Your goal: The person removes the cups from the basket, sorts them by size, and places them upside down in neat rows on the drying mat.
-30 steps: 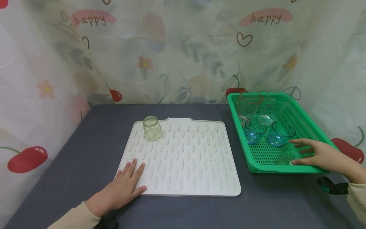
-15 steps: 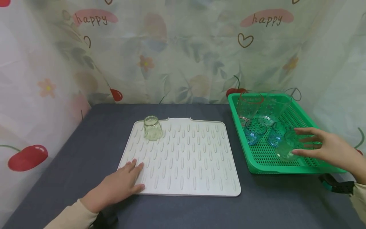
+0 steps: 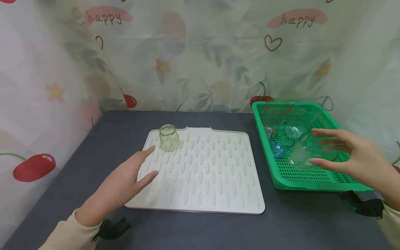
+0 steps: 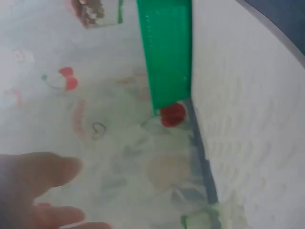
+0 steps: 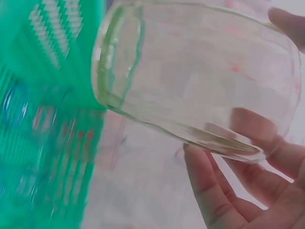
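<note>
While R hand [image 3: 359, 158] grips it over green basket [image 3: 318, 185], glass [image 5: 190, 71] shows clear w/ green tint at thick end, smooth curved wall, tilted. R thumb [image 5: 291, 26] one side, fingers [image 5: 205, 186] along the other, spread approx. glass width. L hand [image 3: 120, 182] over mat [image 3: 203, 180], L part, thumb & index apart, holding nothing; can't tell if touching. Mat white, matte, rows of oval ribs, rounded corners. Basket plastic, slotted base, holds blue cup [image 3: 278, 149] & tall red-rimmed tumbler [image 3: 275, 119]. 2nd glass [image 3: 169, 139], greenish, stands near mat's far L corner. Tabletop [image 3: 200, 232] dk grey. Curtain [image 3: 200, 55] behind: printed, lightly wrinkled.
</note>
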`<state>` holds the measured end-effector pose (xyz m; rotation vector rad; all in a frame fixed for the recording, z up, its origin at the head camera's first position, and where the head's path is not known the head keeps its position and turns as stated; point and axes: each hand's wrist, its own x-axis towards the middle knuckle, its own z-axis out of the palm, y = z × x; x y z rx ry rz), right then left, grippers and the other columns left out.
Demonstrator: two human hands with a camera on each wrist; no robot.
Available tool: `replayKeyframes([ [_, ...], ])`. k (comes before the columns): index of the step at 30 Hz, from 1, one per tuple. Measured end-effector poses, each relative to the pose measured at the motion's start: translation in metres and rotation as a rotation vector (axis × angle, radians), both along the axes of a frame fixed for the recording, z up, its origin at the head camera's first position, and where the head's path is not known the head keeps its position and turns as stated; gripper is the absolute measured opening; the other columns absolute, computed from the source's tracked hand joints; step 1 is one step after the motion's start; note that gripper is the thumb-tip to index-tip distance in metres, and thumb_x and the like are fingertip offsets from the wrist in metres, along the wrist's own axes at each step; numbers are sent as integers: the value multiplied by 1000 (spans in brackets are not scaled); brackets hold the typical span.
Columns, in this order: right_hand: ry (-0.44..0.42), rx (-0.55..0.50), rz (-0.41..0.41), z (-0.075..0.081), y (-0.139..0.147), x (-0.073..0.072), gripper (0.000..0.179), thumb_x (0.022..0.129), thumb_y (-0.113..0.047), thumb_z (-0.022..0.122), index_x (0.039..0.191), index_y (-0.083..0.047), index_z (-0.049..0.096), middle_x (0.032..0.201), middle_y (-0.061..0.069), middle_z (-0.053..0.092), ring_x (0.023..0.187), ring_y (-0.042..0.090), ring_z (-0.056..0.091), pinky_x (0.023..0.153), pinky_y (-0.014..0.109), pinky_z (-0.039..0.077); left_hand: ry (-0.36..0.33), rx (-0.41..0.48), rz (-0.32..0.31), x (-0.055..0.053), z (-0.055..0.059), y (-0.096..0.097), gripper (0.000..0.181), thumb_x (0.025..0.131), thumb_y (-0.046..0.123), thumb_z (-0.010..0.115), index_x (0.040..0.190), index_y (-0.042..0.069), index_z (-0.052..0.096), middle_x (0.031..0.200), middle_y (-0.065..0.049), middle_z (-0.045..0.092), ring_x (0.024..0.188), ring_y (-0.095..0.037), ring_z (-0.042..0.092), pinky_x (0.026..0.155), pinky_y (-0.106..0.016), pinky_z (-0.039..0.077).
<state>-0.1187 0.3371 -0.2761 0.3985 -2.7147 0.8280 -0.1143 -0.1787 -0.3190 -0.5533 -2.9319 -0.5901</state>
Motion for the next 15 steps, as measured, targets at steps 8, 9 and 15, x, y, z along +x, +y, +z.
replayKeyframes([
  [8,180,-51,206,10,-57,10,83,58,0,91,133,-14,58,127,-16,58,96,-7,59,82,3,42,361,380,-154,8,10,29,63,82,3,74,140,9,50,133,-6,58,117,-21,60,97,-28,49],
  [9,190,-54,230,10,-63,10,83,57,-1,91,132,-13,58,127,-17,58,96,-6,59,83,4,43,370,425,-183,9,11,34,64,82,1,74,140,8,50,133,-7,58,119,-20,59,98,-25,47],
  [15,196,-55,351,7,-97,12,84,57,-8,93,132,-13,58,130,-11,58,97,-1,61,86,9,46,311,643,-329,14,11,62,61,82,-4,71,139,4,49,134,-9,56,125,-18,54,101,-28,46],
])
